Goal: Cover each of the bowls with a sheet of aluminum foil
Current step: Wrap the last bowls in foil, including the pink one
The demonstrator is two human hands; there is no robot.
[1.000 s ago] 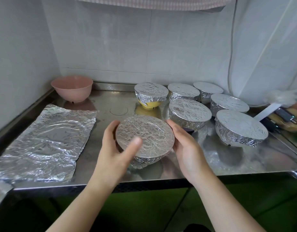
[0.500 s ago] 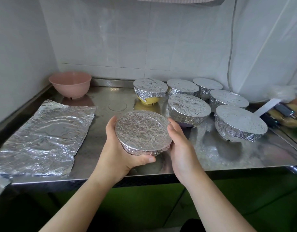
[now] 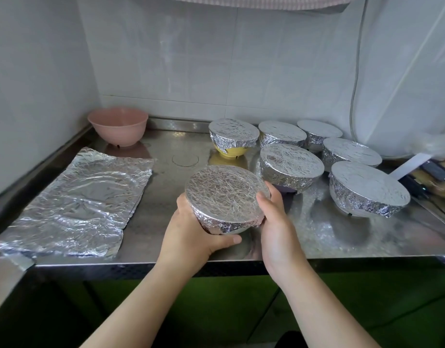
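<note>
A home kitchen, judging by the stainless steel counter [image 3: 166, 237] set into a corner of white tiled wall [image 3: 216, 71], the pink bowl [image 3: 118, 126] and foil-covered bowls [image 3: 291, 164] standing on it, and green cabinet fronts [image 3: 216, 310] below.

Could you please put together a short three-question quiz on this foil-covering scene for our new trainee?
1. True or false: the pink bowl at the back left is already covered with foil.
2. Multiple choice: the spare foil sheet lies (A) on the counter left of the hands, (B) over the yellow bowl, (C) on the floor.
3. Fill in: counting the foil-covered bowl gripped by the left hand and right hand, ____ bowls wear foil.

Key:
1. False; it stands uncovered.
2. A.
3. Seven: six on the counter plus the held one.
</note>
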